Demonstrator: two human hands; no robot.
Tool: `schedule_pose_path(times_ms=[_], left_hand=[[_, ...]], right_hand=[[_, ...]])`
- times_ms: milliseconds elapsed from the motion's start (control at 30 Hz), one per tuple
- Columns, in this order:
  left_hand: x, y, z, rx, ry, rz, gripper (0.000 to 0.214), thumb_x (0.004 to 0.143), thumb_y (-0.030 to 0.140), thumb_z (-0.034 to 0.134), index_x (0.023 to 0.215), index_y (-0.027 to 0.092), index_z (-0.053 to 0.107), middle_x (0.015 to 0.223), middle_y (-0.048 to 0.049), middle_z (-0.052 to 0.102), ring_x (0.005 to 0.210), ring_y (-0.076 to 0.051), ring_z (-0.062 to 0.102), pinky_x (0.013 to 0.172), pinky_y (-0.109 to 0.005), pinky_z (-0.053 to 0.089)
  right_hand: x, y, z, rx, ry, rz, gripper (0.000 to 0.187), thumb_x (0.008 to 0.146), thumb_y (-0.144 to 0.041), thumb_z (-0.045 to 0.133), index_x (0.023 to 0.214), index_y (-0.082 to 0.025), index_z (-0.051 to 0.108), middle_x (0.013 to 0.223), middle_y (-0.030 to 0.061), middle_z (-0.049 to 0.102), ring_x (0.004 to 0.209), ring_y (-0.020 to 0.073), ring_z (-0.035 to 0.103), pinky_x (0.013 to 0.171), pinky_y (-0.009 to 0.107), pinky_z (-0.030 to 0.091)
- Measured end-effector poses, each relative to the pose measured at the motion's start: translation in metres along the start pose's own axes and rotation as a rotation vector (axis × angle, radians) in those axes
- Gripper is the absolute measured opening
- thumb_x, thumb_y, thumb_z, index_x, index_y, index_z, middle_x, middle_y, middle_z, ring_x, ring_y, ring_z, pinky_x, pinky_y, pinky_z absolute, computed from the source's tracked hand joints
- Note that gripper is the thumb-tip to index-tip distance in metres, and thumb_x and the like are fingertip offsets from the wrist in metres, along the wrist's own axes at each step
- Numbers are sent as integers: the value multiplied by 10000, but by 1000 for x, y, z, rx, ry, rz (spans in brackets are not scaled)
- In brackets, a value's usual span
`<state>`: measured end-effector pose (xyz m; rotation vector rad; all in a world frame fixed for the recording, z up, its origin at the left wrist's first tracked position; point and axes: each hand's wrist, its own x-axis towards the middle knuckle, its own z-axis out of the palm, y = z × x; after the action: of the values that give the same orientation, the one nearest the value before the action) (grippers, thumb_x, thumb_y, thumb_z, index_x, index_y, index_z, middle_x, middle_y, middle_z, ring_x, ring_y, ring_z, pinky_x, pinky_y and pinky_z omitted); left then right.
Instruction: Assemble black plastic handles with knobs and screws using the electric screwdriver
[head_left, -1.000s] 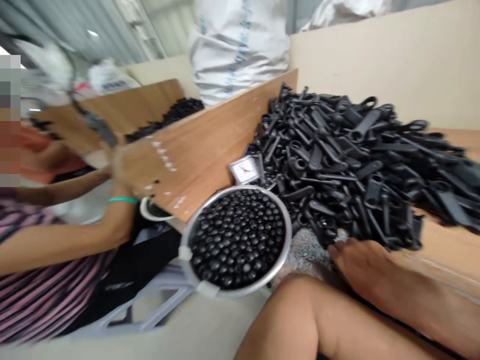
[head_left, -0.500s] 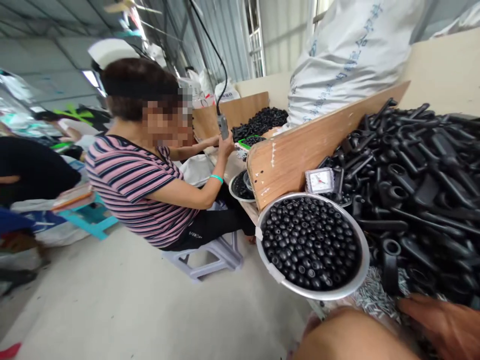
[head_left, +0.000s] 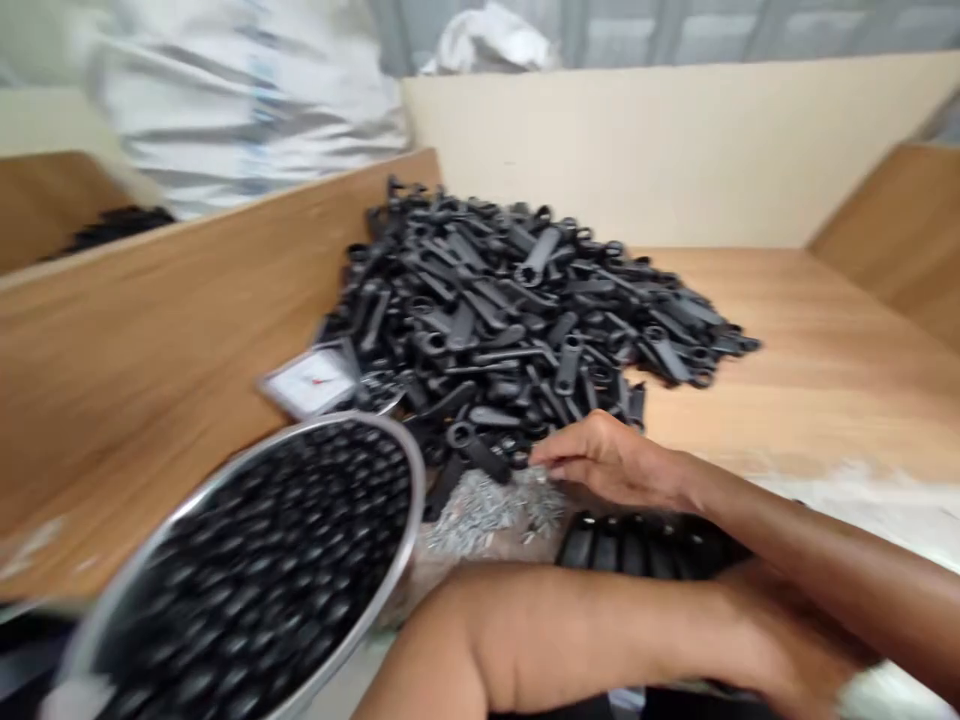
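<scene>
My right hand (head_left: 611, 462) reaches in from the right, its fingertips drawn together at the edge of a heap of small silver screws (head_left: 480, 510). Anything between those fingertips is too small to make out. My left forearm crosses the front, and my left hand (head_left: 795, 625) lies beneath my right forearm at the right; its fingers are hidden and blurred. Between the two arms, several black plastic handles (head_left: 645, 545) lie side by side in a row. Behind the screws rises a large pile of loose black handles (head_left: 495, 310).
At the left, a metal basin (head_left: 412, 480) holds black round knobs (head_left: 262, 570). A small square clock (head_left: 311, 382) stands behind it, by a wooden divider (head_left: 187, 300). Beyond that is a white sack (head_left: 300, 100). A pale board (head_left: 675, 150) closes the back.
The view has swung right, from a seated co-worker at the left to the table before me. The basin now sits at the left, and both my arms show more fully.
</scene>
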<state>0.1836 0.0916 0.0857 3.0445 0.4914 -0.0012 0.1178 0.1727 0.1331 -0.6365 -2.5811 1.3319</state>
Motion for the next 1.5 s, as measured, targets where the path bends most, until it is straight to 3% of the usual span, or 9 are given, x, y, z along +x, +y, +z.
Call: schedule_pose_path(times_ms=[67, 200, 333, 467, 633, 767, 1033, 1233, 1500], left_hand=[[-1, -10, 6, -128, 72, 54, 610, 772, 457, 489, 1246, 73, 473, 1334, -129, 452, 1281, -259, 334, 1083, -338, 256], [-1, -18, 13, -334, 123, -86, 731, 678, 409, 581, 1313, 136, 343, 1317, -131, 441, 1208, -277, 405, 1004, -440, 342], [-1, -16, 17, -333, 84, -78, 796, 694, 418, 595, 1362, 142, 260, 1405, -180, 319, 1335, -317, 215, 1074, -538, 183], [-2, -12, 20, -332, 72, -111, 777, 755, 465, 539, 1398, 180, 209, 1491, -158, 160, 1381, -299, 94, 1098, -529, 130], [-4, -9, 16, -335, -13, -122, 720, 790, 348, 514, 1418, 235, 182, 1512, -82, 136, 1391, -250, 94, 1111, -500, 158], [-4, -8, 11, -320, -123, -99, 792, 695, 180, 538, 1413, 211, 207, 1509, -78, 139, 1385, -282, 109, 1098, -538, 175], [-2, -11, 13, -330, -137, -82, 833, 672, 185, 557, 1419, 197, 187, 1510, -82, 121, 1388, -298, 62, 1098, -565, 135], [-8, -7, 9, -365, -44, -88, 748, 786, 368, 541, 1418, 212, 172, 1513, -75, 136, 1397, -229, 26, 1129, -482, 66], [-9, -8, 13, -358, 39, -66, 788, 746, 386, 580, 1396, 165, 193, 1494, -122, 189, 1386, -262, 86, 1116, -486, 60]], right_hand=[[-30, -1, -18, 62, 116, -34, 201, 797, -92, 479, 865, -118, 667, 783, 5, 637, 730, 114, 574, 654, 206, 417], [-111, 16, -50, -98, 358, -52, 169, 849, -168, 486, 854, -113, 647, 792, 41, 629, 731, 116, 566, 679, 220, 421], [-197, 51, -51, -483, 494, 267, 181, 874, -177, 441, 821, -135, 609, 715, 36, 581, 658, 127, 510, 615, 235, 366], [-245, 80, -37, -661, 501, 618, 139, 825, -120, 456, 751, -134, 572, 650, 25, 536, 589, 121, 468, 552, 234, 305], [-258, 86, -36, -582, 384, 683, 132, 792, -84, 490, 705, -138, 573, 653, 19, 561, 563, 101, 463, 526, 225, 282], [-268, 89, -39, -463, 410, 563, 162, 855, -131, 469, 841, -138, 630, 764, 45, 609, 653, 114, 537, 583, 215, 357], [-289, 94, -33, -330, 495, 446, 245, 901, -146, 425, 1030, -137, 634, 916, 88, 636, 826, 145, 597, 740, 251, 458], [-289, 103, -15, -542, 559, 415, 267, 898, -161, 396, 979, -151, 650, 944, 106, 634, 802, 165, 616, 694, 260, 483], [-283, 113, 2, -973, 679, 375, 276, 838, -72, 354, 898, -131, 617, 907, 128, 635, 779, 188, 602, 640, 283, 480]])
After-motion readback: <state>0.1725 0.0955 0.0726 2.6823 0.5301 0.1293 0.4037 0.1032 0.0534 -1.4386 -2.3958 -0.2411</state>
